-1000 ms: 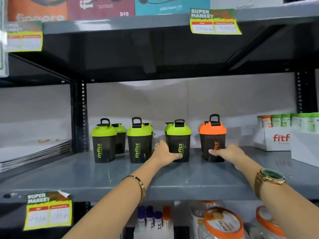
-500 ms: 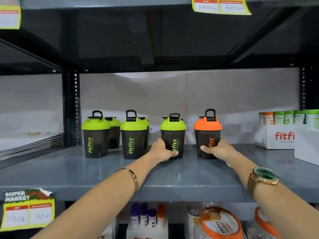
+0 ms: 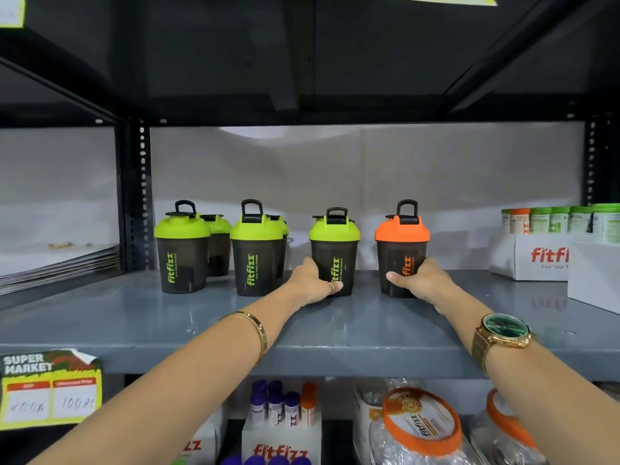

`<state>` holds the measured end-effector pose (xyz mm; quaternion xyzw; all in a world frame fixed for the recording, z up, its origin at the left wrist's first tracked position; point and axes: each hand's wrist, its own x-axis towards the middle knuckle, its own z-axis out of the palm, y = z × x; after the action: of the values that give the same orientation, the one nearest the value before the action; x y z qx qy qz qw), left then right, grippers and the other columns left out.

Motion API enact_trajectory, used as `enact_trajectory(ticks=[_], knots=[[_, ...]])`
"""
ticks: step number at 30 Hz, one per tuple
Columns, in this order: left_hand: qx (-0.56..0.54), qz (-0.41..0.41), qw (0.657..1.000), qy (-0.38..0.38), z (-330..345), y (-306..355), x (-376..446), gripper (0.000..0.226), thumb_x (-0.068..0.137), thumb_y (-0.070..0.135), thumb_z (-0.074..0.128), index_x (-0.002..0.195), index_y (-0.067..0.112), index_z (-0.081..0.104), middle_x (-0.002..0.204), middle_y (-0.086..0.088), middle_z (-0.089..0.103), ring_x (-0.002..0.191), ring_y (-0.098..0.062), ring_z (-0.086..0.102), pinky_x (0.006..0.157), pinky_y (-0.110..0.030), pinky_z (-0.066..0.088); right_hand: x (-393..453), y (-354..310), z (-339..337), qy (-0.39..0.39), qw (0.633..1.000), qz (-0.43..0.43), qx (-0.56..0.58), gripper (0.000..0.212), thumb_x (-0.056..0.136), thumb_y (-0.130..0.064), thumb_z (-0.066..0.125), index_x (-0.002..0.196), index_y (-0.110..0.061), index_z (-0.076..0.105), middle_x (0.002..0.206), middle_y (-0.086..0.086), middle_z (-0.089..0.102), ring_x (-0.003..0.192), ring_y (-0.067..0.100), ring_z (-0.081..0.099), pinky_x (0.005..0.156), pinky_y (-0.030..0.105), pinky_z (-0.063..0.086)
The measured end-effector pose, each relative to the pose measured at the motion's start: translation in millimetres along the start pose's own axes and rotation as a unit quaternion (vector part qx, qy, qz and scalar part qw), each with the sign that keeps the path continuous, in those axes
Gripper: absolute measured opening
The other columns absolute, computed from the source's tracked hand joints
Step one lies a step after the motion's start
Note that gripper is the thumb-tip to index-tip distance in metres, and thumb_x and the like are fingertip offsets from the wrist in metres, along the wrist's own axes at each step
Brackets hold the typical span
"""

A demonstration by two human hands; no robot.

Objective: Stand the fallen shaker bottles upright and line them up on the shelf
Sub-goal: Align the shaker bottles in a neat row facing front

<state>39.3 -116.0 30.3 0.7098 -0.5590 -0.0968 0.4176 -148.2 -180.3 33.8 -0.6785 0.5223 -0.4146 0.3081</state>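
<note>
Several dark shaker bottles stand upright on the grey shelf (image 3: 167,323). My left hand (image 3: 313,281) grips the base of a green-lidded shaker (image 3: 335,243). My right hand (image 3: 421,280) grips the base of the orange-lidded shaker (image 3: 401,246) just to its right. Further left stand two more green-lidded shakers, one (image 3: 183,250) at the far left and one (image 3: 256,250) beside it. Each has another green-lidded shaker (image 3: 219,236) partly hidden behind it.
White fitfizz boxes (image 3: 533,260) with small green and orange tubs stand at the shelf's right end. A black upright post (image 3: 141,196) bounds the left. Stacked sheets (image 3: 60,263) lie in the bay beyond it. Jars and small bottles fill the lower shelf.
Both hands went from reaching to closing around the bases of the two shakers. The green one slid right, away from its neighbour and in front of the shaker behind it. The view has dropped and moved closer.
</note>
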Motion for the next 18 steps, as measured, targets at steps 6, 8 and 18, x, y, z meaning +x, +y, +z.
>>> enact_trajectory(ticks=[6,8,18], knots=[[0.001,0.009,1.0,0.002,0.4,-2.0,-0.1,0.062,0.082,0.03,0.069,0.128,0.005,0.036,0.131,-0.013,0.05,0.119,-0.028,0.047,0.096,-0.032,0.04,0.4,0.0,0.1,0.012,1.0,0.005,-0.006,0.065,0.08,-0.031,0.071,0.133,-0.007,0.041,0.134,0.015,0.055,0.125,0.036,0.048,0.107,0.049,0.038],[0.003,0.011,1.0,0.003,0.6,-1.9,-0.8,0.062,0.082,0.03,0.069,0.128,0.005,0.036,0.131,-0.013,0.05,0.119,-0.028,0.047,0.095,-0.032,0.039,0.3,-0.2,0.3,0.012,1.0,0.005,-0.007,0.065,0.08,-0.031,0.071,0.133,-0.008,0.042,0.134,0.015,0.055,0.125,0.036,0.049,0.107,0.049,0.039],[0.025,0.028,0.999,0.008,2.5,-1.3,-4.5,0.063,0.082,0.032,0.069,0.127,0.002,0.036,0.131,-0.017,0.049,0.118,-0.03,0.048,0.095,-0.033,0.041,3.0,2.8,0.7,0.019,1.0,0.012,-0.019,0.062,0.082,-0.033,0.068,0.132,-0.008,0.042,0.135,0.016,0.054,0.128,0.039,0.045,0.11,0.055,0.03]])
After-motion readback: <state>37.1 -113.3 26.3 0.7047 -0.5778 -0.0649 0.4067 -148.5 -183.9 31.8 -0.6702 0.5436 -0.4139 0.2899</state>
